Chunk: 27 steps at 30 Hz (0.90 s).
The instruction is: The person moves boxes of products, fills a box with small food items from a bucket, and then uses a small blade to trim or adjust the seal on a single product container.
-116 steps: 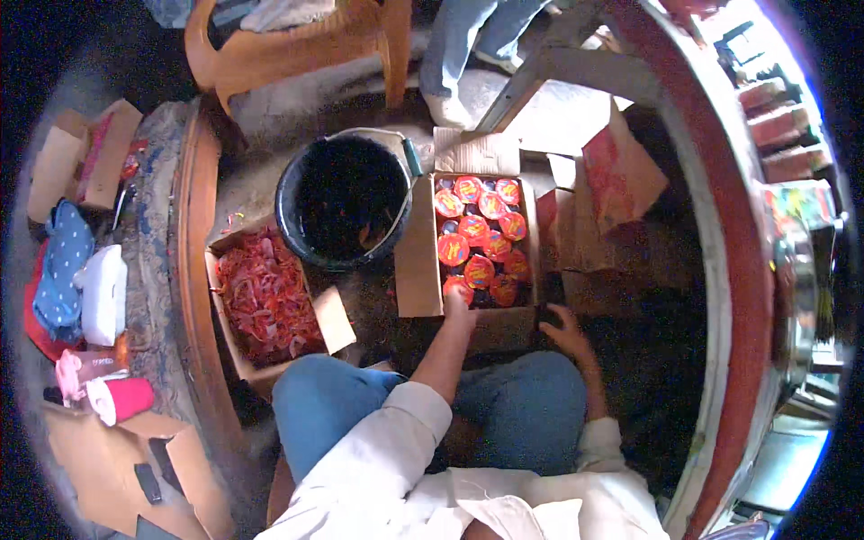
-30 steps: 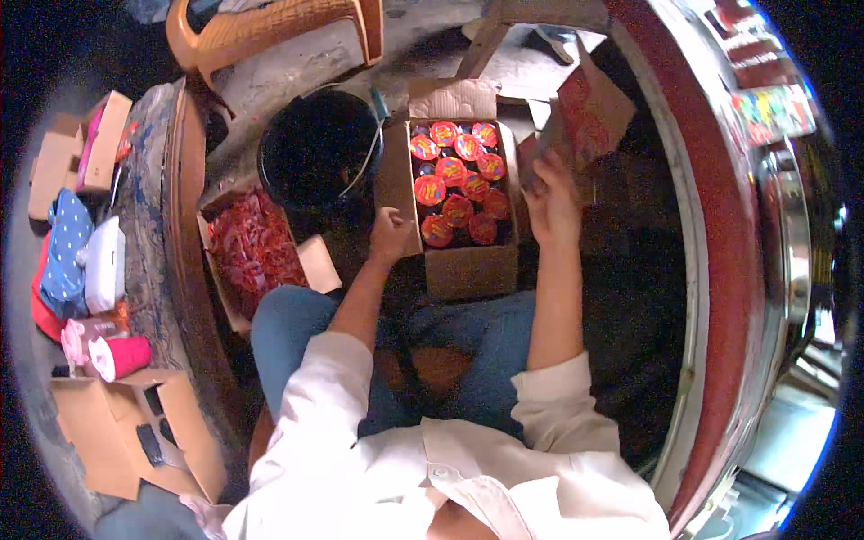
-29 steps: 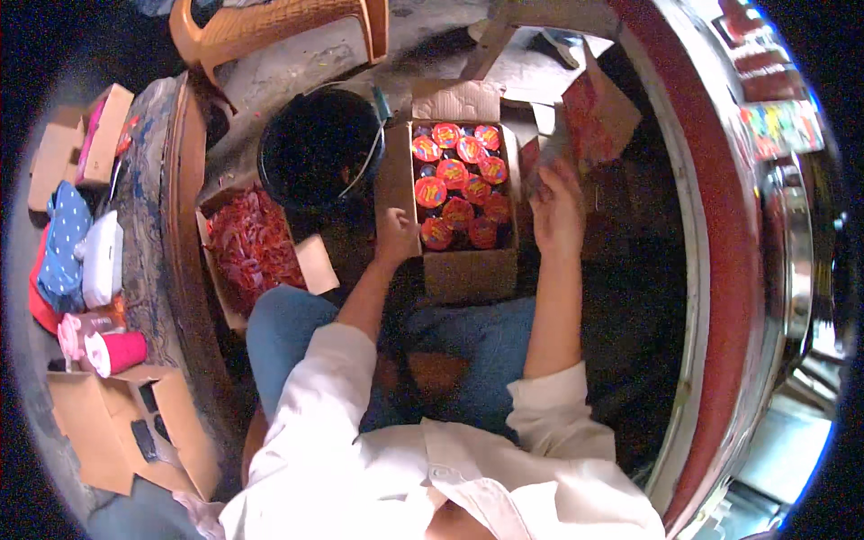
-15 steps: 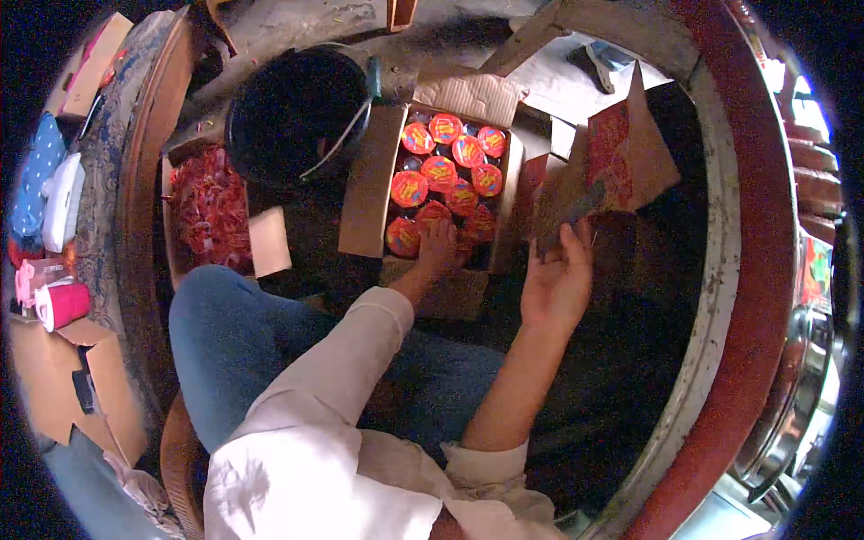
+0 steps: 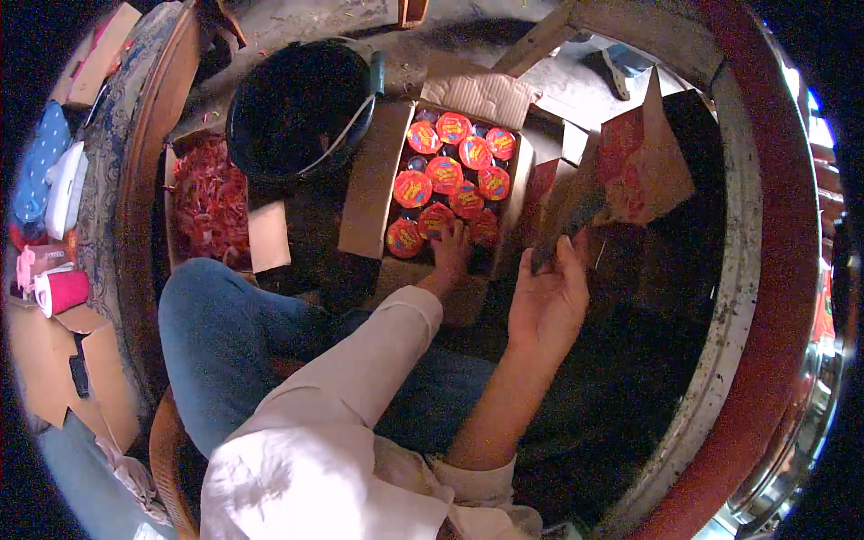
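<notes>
A cardboard box point(image 5: 367, 180) stands open before me, packed with rows of cups point(image 5: 444, 175) that have red printed lids. My left hand point(image 5: 453, 252) reaches over its near edge. Its fingers are apart and touch the near row, beside a red-lidded cup point(image 5: 436, 219). To the right of the box, my right hand point(image 5: 549, 301) is raised palm up with curled fingers. A small dark thing shows at its fingertips; its kind is too dim to make out. Behind that hand, a second cardboard box point(image 5: 661, 171) with red print stands with its flaps up.
A dark bucket point(image 5: 301, 108) with a pale handle stands at the far left of the cups. Left of it, a low box point(image 5: 211, 198) holds crumpled red shiny pieces. A wooden-edged patterned seat point(image 5: 112, 153) runs along the left, and a red-and-white edge point(image 5: 747, 270) curves along the right.
My left hand has slid slightly right and nearer to me, off the lid it covered. My right hand has shifted slightly left. The view has tilted a little.
</notes>
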Tool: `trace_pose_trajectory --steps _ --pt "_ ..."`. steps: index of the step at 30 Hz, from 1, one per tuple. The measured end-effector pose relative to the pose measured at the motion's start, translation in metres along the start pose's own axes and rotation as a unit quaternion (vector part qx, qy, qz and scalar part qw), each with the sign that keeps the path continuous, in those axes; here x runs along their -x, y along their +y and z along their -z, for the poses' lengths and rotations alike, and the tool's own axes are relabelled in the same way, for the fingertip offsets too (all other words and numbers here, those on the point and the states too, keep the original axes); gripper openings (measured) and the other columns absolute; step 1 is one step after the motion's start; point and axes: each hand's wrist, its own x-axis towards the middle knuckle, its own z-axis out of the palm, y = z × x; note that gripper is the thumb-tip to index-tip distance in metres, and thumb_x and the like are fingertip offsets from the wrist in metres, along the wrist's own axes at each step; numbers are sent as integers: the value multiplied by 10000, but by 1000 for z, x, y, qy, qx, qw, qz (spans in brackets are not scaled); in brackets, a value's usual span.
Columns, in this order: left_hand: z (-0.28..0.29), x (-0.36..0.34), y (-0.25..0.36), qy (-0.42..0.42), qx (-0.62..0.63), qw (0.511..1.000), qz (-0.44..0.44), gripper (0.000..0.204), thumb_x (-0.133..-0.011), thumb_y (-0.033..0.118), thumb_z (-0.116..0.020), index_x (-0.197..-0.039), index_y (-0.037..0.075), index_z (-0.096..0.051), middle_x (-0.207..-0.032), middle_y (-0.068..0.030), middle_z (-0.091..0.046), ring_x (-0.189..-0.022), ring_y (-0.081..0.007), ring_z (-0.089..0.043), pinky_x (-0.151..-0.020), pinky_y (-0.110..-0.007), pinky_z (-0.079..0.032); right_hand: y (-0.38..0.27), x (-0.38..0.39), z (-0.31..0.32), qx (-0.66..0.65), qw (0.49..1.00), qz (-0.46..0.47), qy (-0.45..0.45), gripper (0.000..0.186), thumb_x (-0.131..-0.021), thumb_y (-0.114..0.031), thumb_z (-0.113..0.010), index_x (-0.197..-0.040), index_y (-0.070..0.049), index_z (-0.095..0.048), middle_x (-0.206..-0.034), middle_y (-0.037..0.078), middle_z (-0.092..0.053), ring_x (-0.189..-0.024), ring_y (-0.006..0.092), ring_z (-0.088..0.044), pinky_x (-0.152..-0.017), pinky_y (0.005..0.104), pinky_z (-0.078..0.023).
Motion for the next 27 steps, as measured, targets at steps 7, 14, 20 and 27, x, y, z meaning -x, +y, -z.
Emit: trace_pose_trajectory --steps 7,14,20,27 --pt "23 -1 -15 56 92 990 -94 359 -738 240 -506 -1054 75 -466 -1059 -114 -431 -1000 -323 -418 -702 -490 -437 -7 0 2 -7 1000 6 20 283 -752 -71 -570 -1028 -104 -519 -981 4 -561 -922 131 -493 -810 309 -350" --pt "103 -13 -23 33 303 905 -297 611 -603 193 -651 -1130 11 -401 -1028 -172 -498 -989 -329 -441 -769 -395 -432 -4 0 4 4 999 21 27 353 -735 -61 -554 -1078 -70 -473 -1011 49 -530 -904 177 -497 -810 311 -375" --pt "274 3 -29 58 511 835 -198 791 -543 190 -716 -1205 15 -320 -1092 -158 -481 -1021 -297 -468 -845 -361 -407 -13 -8 17 0 999 41 18 390 -721 -82 -586 -1095 -115 -481 -1010 11 -528 -939 166 -480 -838 321 -332" --pt "351 -14 -64 125 841 526 -28 576 -706 195 -649 -1183 32 -372 -1017 -96 -528 -928 -197 -528 -811 -324 -428 -5 -4 3 -4 995 96 -14 460 -703 -90 -586 -1140 -111 -444 -1041 26 -511 -955 172 -471 -837 338 -335"
